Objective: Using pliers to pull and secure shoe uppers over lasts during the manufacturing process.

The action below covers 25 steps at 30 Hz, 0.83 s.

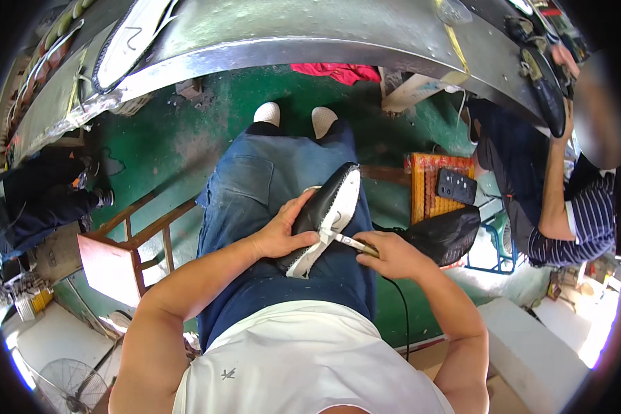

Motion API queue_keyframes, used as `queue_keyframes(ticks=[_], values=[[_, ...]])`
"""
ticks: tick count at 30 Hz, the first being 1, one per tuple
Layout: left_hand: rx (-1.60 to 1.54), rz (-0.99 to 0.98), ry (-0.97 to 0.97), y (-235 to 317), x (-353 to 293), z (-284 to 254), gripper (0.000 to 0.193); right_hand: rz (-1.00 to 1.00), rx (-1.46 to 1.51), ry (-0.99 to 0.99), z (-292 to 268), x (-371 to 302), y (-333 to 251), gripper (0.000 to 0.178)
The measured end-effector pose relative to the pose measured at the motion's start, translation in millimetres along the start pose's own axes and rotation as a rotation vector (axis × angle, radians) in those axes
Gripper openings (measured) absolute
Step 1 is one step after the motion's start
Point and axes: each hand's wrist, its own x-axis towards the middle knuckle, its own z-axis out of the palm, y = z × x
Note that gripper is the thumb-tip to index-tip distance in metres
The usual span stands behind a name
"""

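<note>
- On our lap, seen from the head camera, one black shoe with a white sole lies on its side across our blue trousers.
- Our left hand is closed around the shoe, thumb on top, pressing it down on our thigh.
- Our right hand is closed around one thin tool. Its tip touches the white sole edge, just beside our left fingers.
- We think the tool could slip off the sole and poke our left hand, because the two are so close.
- We think the shoe could roll off our lap if the left hand lets go a bit, because it only rests on our leg.
- One black cord runs down past our right arm. It might snag on the arm.
- We count two hands of ours, one shoe on our lap and two white shoes on our feet.
- One other person in a striped top sits on the right, holding one dark shoe on the long metal desk.
- One wooden stool stands on the green floor.
</note>
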Motion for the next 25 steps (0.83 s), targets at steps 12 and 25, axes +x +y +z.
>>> queue_keyframes(ticks=[12,25], values=[[0.320,-0.073,0.260,15.2,-21.0,28.0,0.080,0.416,0.585,0.095,48.5,18.1,-17.9,0.027],[0.643,-0.196,0.033,65.3,-11.3,25.3,0.063,0.538,0.476,0.030,3.6,-10.8,-21.2,0.042]])
